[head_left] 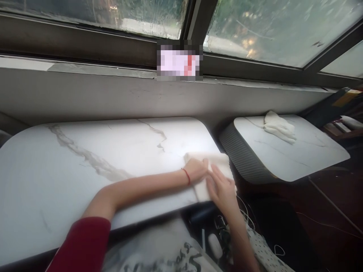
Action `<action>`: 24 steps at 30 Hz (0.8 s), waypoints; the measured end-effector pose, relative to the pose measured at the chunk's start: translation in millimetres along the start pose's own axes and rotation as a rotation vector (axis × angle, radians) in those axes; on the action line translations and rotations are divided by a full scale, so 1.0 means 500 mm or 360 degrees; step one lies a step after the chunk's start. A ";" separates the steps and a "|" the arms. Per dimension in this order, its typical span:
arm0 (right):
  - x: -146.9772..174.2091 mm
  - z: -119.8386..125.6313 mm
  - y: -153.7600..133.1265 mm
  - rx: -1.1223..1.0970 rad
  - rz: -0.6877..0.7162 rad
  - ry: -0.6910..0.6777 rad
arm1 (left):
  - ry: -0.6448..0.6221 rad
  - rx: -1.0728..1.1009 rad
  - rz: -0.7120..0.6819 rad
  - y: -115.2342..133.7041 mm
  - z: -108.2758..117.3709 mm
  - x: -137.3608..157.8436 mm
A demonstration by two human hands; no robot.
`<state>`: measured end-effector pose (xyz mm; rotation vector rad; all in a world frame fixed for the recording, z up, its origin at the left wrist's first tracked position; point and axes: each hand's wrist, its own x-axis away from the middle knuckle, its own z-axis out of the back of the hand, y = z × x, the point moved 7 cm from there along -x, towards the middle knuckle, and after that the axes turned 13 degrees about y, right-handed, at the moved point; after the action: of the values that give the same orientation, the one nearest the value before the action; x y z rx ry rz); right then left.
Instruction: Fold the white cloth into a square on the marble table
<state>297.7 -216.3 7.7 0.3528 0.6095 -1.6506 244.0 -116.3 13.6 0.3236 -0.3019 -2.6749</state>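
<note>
A folded cream-white cloth (202, 189) lies flat at the right end of a white marble-patterned tabletop (85, 196). My left hand (195, 170), with a thin red string at its wrist, presses on the cloth with its fingers curled in against the fabric. Close beside it, my right hand (225, 189) rests on the cloth near its right edge. Its thumb and forefinger are stretched apart and point toward the left hand. The fingertips of the two hands nearly meet, and the slight blur hides whether they touch.
A second white marble-patterned top (297, 158) on a ribbed dark base stands right, with a crumpled cream cloth (279, 126) on it. Below the near edge are a clear plastic bag (153, 249), a white rounded object (215, 245) and loose cables (246, 211). Windows (255, 34) run behind.
</note>
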 end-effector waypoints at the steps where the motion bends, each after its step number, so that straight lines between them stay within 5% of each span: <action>1: -0.016 -0.011 0.012 -0.0052 0.0002 -0.0063 | 0.0013 0.0013 0.0074 -0.012 0.003 -0.009; 8: -0.182 -0.107 0.080 -0.0426 0.0182 -0.0793 | 0.0104 -0.0056 0.0454 -0.127 0.026 -0.069; 12: -0.272 -0.173 0.070 -0.0550 0.0299 -0.1003 | 0.0175 -0.0129 0.0674 -0.219 0.052 -0.078; 19: -0.372 -0.288 -0.041 -0.0389 0.0382 -0.0785 | 0.0376 -0.0236 0.0975 -0.390 0.101 -0.058; 24: -0.372 -0.303 -0.083 -0.0368 0.0404 -0.0471 | 0.0427 -0.0267 0.1022 -0.418 0.108 -0.041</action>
<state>272.8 25.6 -4.8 0.0135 0.5019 -1.3398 166.6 86.4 14.2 0.4399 -0.0753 -1.9823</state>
